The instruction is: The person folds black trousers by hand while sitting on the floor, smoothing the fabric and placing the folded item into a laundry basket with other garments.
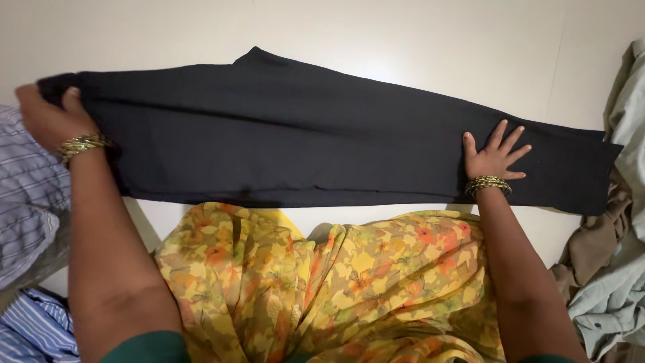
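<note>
White table (416, 33), lit from above. Nearest: yellow floral cloth (322, 282) over lap. Striped shirts (23, 202) at left edge, grey-green and tan clothes (615, 269) heaped at right edge. Further out: black trousers (302, 134) laid flat across table, left to right, legs together, waist end at left, cuffs at right. Left hand (47, 117) curled over waist end, thumb on top, gripping fabric. Right hand (495, 156) flat on leg near cuffs, fingers spread, pressing down. Bangles (488, 183) on both wrists.
</note>
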